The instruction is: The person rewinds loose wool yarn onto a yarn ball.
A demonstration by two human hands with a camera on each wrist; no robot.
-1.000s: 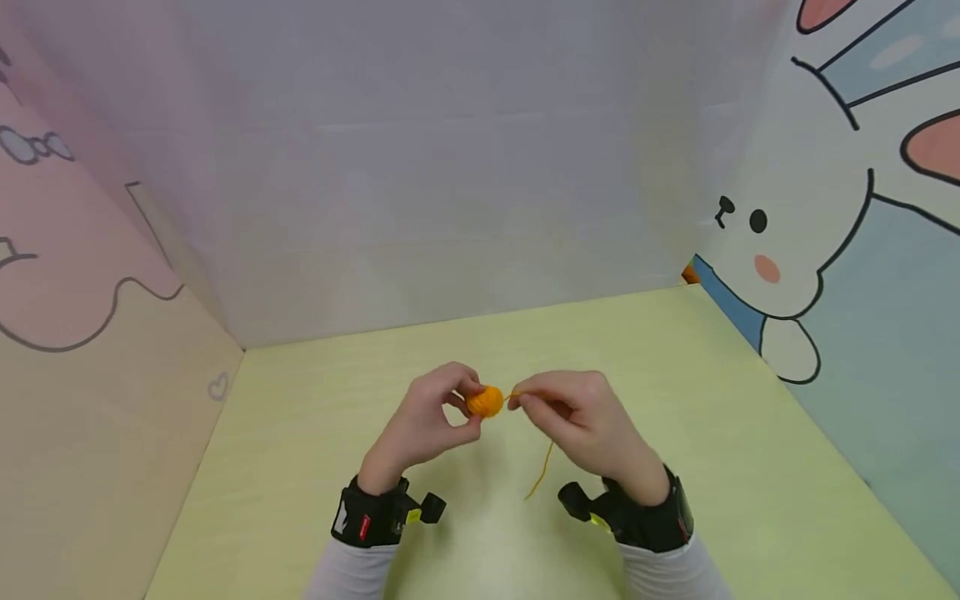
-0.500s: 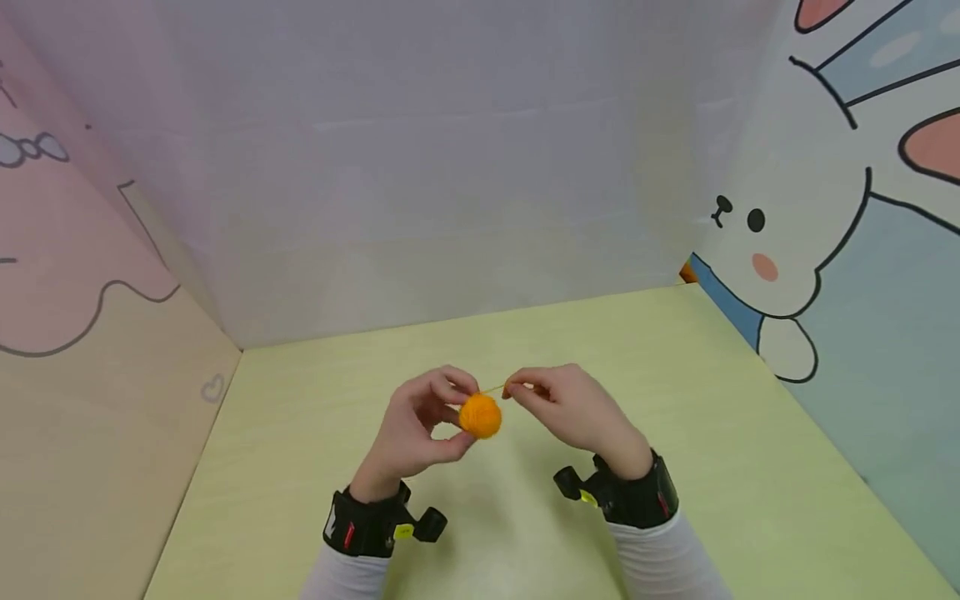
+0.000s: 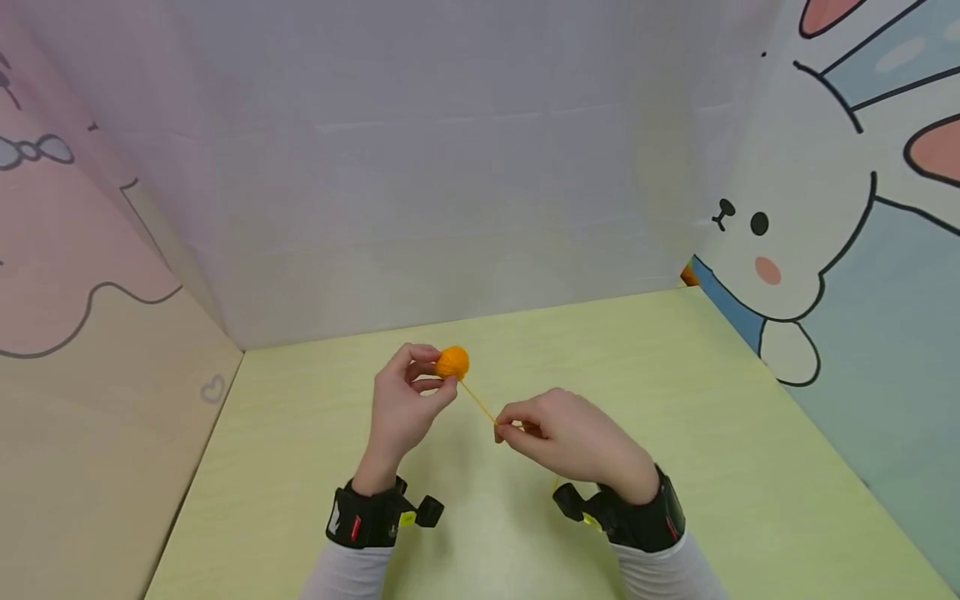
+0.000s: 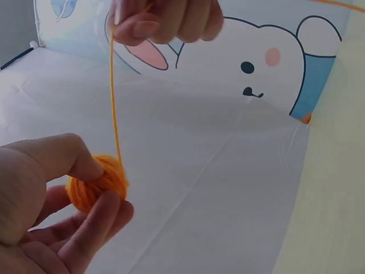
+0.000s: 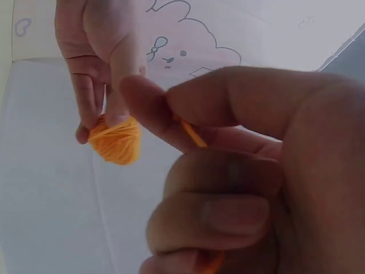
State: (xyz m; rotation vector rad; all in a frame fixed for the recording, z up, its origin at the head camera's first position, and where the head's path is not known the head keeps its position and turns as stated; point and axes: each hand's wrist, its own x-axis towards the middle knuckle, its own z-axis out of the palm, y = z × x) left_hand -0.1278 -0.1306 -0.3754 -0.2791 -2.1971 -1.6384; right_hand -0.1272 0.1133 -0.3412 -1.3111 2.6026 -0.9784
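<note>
A small ball of orange yarn (image 3: 453, 362) is held up in the fingertips and thumb of my left hand (image 3: 405, 400), above the table. From the ball a taut strand of yarn (image 3: 477, 402) slants down to my right hand (image 3: 566, 433), lower and to the right. My right thumb and index finger pinch that strand, with the other fingers curled, as the right wrist view shows around the yarn piece (image 5: 194, 135). In the left wrist view the wound ball (image 4: 98, 184) sits between thumb and fingers, its strand running straight to the other hand.
A pale yellow-green table (image 3: 315, 467) spreads under both hands. A whitish curtain (image 3: 450, 167) closes off the back. Printed panels stand at the sides, the right one with a rabbit (image 3: 787, 233). Each wrist carries a black camera strap (image 3: 363, 517).
My left hand has raised the yarn ball away toward the back and slightly left. The right hand, still pinching the strand, has come lower, and the strand between them is longer.
</note>
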